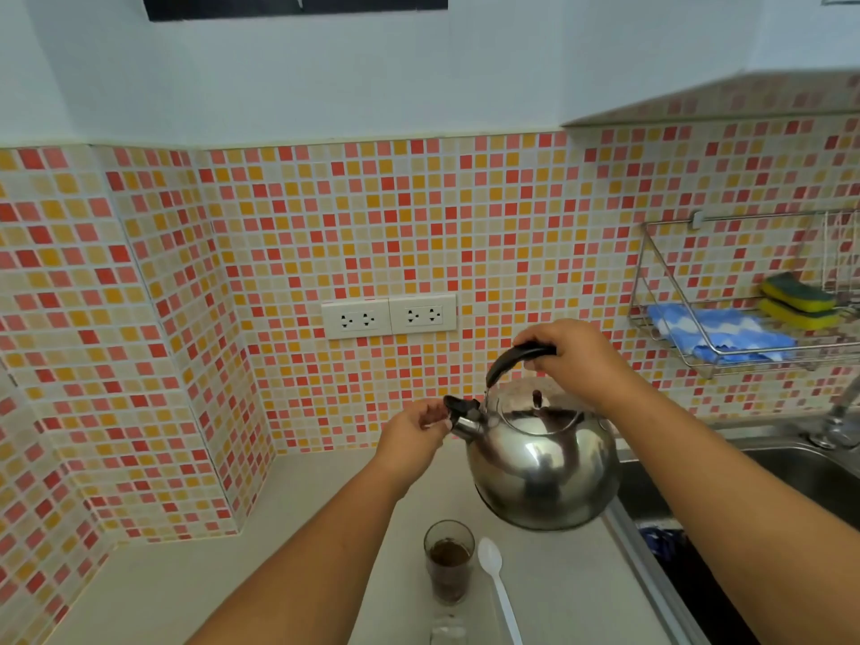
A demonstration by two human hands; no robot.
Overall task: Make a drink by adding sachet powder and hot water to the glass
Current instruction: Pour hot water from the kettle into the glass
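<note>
A shiny steel kettle hangs above the counter, held by its black handle in my right hand. My left hand pinches the black cap on the kettle's spout. Below the kettle, a clear glass stands on the counter with brown powder in its bottom. A white plastic spoon lies just right of the glass.
The pale counter runs into a tiled corner on the left. A steel sink with a tap sits to the right. A wire rack on the wall holds sponges and a blue cloth. Two wall sockets are behind.
</note>
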